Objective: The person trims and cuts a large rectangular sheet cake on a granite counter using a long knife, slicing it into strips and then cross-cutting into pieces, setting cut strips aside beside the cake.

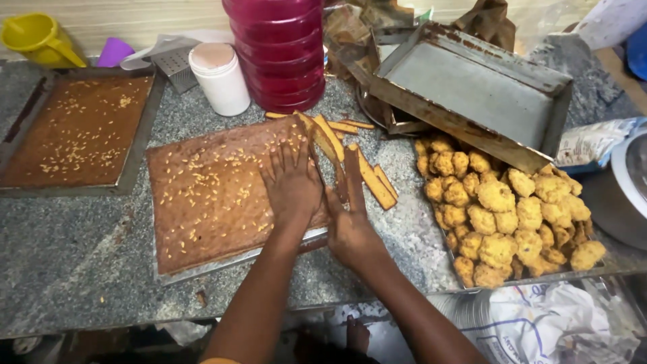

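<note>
Left hand (291, 183) flat on cake slab (216, 192); right hand (348, 219) beside.

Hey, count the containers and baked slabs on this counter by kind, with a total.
Seeded brown slabs: 2
Red jars: 1
White tubs: 1
Yellow jugs: 1
Empty metal trays: 1
Total: 6

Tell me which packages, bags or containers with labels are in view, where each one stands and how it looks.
Foil pouch: right edge of the counter, beside the fried snacks; crumpled, silvery white with blue.
White sack: lower right, below the counter; crumpled, white with blue and red print.
White jar: behind the cake slab; cylindrical, no label visible.
</note>
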